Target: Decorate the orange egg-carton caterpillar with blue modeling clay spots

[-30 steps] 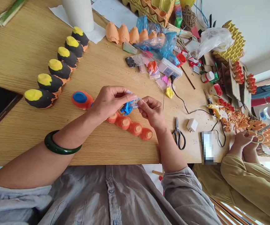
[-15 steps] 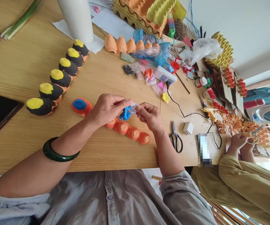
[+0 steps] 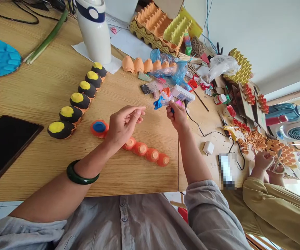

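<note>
My right hand (image 3: 177,116) is closed around a small clear plastic bag with bright blue clay (image 3: 159,102) in it, raised over the table. A bit of darker blue shows between its fingers. My left hand (image 3: 125,126), a dark green bangle on its wrist, is apart from the bag. Its thumb and fingertips are pressed together, and whatever they may hold is hidden. Beneath it lies a row of orange-coated egg-carton cups (image 3: 142,148), partly covered by the hand. The cup at the left end bears a blue oval (image 3: 99,126) on top.
Black-and-yellow carton cups (image 3: 79,99) stand in a row at left, near a dark tablet (image 3: 9,146). Behind are a white bottle (image 3: 96,41), egg trays (image 3: 152,26) and a power strip (image 3: 182,93). At right, a co-worker's hands (image 3: 266,163) hold scissors.
My hands have parted. The right one has moved up and away with the bag of blue clay, while the left stays over the orange row. The view has shifted slightly, showing more at the left.
</note>
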The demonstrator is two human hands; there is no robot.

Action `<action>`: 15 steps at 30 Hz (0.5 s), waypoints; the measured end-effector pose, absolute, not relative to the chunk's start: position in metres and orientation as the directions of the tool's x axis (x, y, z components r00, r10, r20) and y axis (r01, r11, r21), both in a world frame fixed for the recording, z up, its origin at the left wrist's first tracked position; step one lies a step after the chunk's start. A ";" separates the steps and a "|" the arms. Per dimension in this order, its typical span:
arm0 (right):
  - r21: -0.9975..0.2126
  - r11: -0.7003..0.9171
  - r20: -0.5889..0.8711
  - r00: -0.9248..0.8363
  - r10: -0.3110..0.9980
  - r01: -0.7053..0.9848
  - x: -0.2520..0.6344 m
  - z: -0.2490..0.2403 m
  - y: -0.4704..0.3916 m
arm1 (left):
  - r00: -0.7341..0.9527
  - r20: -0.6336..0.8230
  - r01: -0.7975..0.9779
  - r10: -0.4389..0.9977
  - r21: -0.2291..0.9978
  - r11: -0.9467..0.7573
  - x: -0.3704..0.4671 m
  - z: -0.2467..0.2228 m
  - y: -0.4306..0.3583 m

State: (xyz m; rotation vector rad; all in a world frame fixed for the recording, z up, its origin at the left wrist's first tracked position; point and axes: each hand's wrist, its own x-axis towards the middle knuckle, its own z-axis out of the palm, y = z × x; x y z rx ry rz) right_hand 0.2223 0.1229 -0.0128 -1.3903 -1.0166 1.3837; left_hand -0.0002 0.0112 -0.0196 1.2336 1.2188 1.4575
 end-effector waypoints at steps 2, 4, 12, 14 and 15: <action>-0.952 -0.306 -0.302 0.107 0.947 0.026 0.223 -0.012 0.144 | -0.140 0.158 -0.010 0.977 0.987 -0.161 0.000 -0.022 0.011; -0.933 -0.355 -0.343 0.166 0.925 0.050 0.224 -0.014 0.155 | -0.132 0.161 -0.001 0.978 0.987 -0.162 0.000 -0.025 0.012; -0.850 -0.269 -0.291 -0.022 0.956 -0.452 0.229 -0.015 0.109 | -0.079 0.359 0.186 0.930 0.922 -0.340 -0.002 -0.035 0.013; -0.787 -0.336 -0.312 -0.136 0.940 -0.517 0.224 -0.009 0.086 | -0.035 0.455 0.304 0.890 0.853 -0.424 -0.002 -0.034 0.012; -0.759 -0.365 -0.325 -0.172 0.930 -0.539 0.220 -0.006 0.075 | -0.006 0.500 0.361 0.866 0.809 -0.465 -0.001 -0.033 0.011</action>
